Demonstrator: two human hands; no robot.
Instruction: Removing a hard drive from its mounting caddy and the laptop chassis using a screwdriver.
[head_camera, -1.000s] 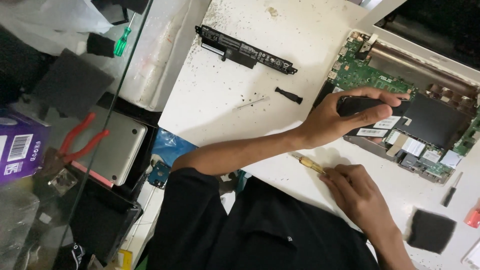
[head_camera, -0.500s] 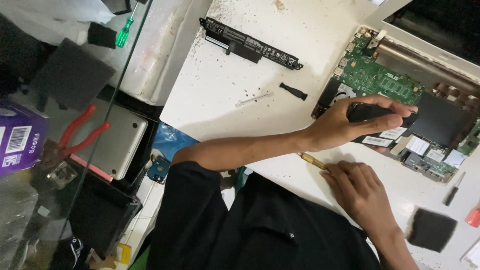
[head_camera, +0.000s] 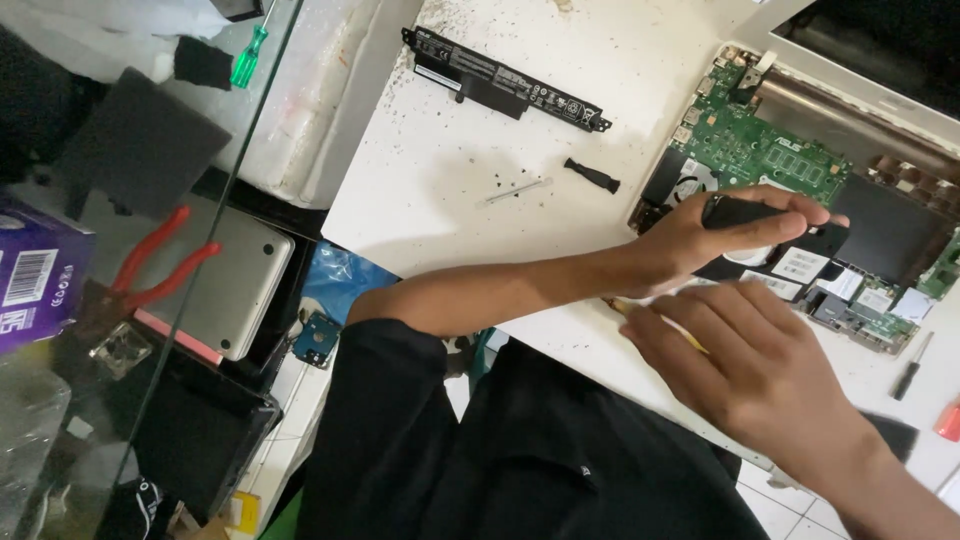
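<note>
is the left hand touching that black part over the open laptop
Touching. The head view shows the left hand with fingers wrapped over the black part above the open laptop.

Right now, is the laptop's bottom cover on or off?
Off. The laptop lies with its green circuit board and other inner parts bare, and the long black battery lies apart on the white table.

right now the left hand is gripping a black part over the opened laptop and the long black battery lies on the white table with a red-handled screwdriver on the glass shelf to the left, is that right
One detail is off: the screwdriver on the glass shelf has a green handle, not red; the red handles belong to pliers lower down. The rest holds in the head view: the left hand grips a black part over the opened laptop, and the long black battery lies on the white table.
</note>
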